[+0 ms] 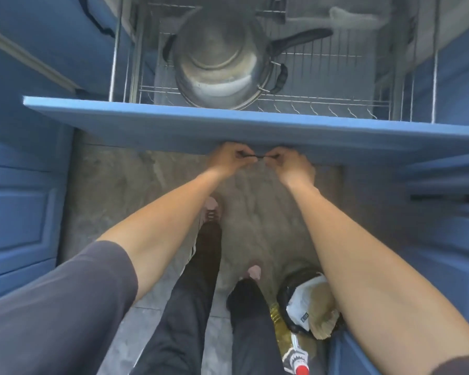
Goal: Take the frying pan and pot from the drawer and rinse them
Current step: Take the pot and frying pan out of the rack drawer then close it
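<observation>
A blue drawer front (pixel 173 123) stands pulled out below me, with a wire rack (pixel 322 101) behind it. In the rack sits a steel pot (pixel 220 63) with black side handles. A long black handle (pixel 303 39) pokes out from behind the pot to the right; the frying pan's body is hidden under the pot. My left hand (pixel 228 159) and my right hand (pixel 290 163) are both closed on the dark drawer handle (pixel 257 157) at the middle of the drawer front.
Blue cabinet doors flank the drawer on both sides. On the grey floor by my right leg stand a black bin (pixel 309 301) with a white bag and an oil bottle with a red cap (pixel 295 353). A grey cloth (pixel 344 12) hangs at the back.
</observation>
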{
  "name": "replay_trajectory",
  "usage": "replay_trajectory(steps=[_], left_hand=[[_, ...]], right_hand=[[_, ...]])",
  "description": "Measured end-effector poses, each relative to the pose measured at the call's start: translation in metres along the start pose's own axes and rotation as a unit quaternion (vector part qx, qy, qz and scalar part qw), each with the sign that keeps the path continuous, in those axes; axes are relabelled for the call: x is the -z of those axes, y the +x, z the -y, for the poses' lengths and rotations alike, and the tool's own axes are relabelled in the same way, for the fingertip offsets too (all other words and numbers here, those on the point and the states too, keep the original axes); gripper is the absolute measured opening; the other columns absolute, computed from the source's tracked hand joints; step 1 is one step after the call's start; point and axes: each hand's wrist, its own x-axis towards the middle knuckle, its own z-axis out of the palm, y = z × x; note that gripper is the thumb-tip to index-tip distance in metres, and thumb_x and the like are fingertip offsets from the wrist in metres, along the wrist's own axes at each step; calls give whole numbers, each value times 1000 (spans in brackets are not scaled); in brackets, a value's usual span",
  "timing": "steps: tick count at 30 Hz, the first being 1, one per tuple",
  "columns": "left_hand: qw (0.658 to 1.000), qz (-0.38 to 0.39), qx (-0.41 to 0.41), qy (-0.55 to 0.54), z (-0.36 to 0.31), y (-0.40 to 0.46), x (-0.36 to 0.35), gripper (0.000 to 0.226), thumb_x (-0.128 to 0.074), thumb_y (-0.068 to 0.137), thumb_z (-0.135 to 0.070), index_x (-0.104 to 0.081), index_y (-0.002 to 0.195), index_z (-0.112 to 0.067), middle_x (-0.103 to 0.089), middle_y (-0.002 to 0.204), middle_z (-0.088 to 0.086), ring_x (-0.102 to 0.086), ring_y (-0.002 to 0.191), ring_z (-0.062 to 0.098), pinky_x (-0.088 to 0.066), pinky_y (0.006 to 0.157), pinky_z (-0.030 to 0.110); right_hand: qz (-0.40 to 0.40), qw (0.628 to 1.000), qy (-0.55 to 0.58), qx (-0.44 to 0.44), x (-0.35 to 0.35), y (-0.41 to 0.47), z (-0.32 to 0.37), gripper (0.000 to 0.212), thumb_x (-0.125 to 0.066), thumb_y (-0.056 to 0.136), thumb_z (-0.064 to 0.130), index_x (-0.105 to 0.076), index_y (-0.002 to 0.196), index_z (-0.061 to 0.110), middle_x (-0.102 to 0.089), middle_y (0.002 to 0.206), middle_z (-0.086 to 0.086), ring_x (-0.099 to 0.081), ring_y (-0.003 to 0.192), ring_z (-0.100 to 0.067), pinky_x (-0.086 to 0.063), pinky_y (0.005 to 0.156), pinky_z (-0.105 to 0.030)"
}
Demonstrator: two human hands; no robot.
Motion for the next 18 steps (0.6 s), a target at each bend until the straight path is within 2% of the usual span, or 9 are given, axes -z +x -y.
replay_trajectory(steps=[2, 3, 5, 8, 12, 15, 16, 18], left_hand=[[999, 6, 30, 18, -1, -15, -4, 21, -73, 81, -22, -73, 99, -12, -71, 100, 5, -57, 87, 10, -38, 62, 6], [999, 2, 48, 22, 1, -21, -8, 20, -74, 80, -24, -74, 99, -16, -71, 102, 2, -57, 87, 10, -37, 61, 8], [996, -9, 82, 26, 10, -32, -16, 21, -77, 75, -33, -75, 94, -25, -74, 99, -3, -60, 80, 10, -41, 64, 21], [996, -10, 85, -16, 22, -40, -23, 22, -78, 75, -30, -76, 94, -21, -74, 93, 1, -57, 70, 9, -42, 67, 25], [995, -47, 63, -58, 30, -44, -33, 21, -75, 76, -26, -76, 96, -19, -74, 100, 2, -66, 90, 13, -47, 81, 27], [993, -72, 44, -86, 36, -44, -39, 22, -75, 71, -31, -76, 92, -23, -75, 98, 1, -68, 95, 17, -51, 90, 32], [994, -69, 37, -75, 35, -46, -38, 21, -72, 75, -31, -74, 95, -26, -75, 101, 0, -68, 96, 17, -51, 90, 32], [999, -43, 18, 28, 32, -55, -36, 31, -60, 85, -30, -63, 115, -34, -71, 110, 0, -64, 102, 20, -49, 87, 33]], right_hand=[[25, 999, -1, -25, -1, -15, 0, 20, -54, 84, 37, -67, 100, 40, -66, 117, 7, -59, 111, -23, -37, 79, -25], [36, 999, 0, -36, -2, -21, -1, 21, -55, 83, 38, -67, 100, 40, -67, 115, 8, -60, 110, -22, -38, 80, -25], [40, 998, 5, -52, -10, -30, -8, 23, -57, 79, 43, -68, 98, 42, -68, 111, 12, -61, 105, -19, -42, 81, -24], [20, 999, 8, -44, -25, -39, -14, 24, -57, 76, 46, -67, 97, 43, -68, 110, 11, -62, 104, -20, -39, 77, -25], [-9, 999, 14, -50, -33, -38, -16, 23, -58, 80, 43, -67, 102, 40, -68, 115, 7, -61, 109, -21, -41, 81, -26], [-28, 999, 10, -41, -35, -37, -18, 25, -60, 79, 43, -68, 102, 38, -68, 115, 9, -60, 110, -19, -41, 83, -25], [-33, 999, 16, -34, -34, -35, -18, 25, -61, 79, 43, -68, 103, 38, -68, 115, 10, -60, 110, -19, -42, 84, -26], [-37, 999, 16, -24, -34, -35, -18, 26, -59, 82, 42, -66, 106, 36, -66, 117, 8, -58, 113, -20, -41, 86, -27]])
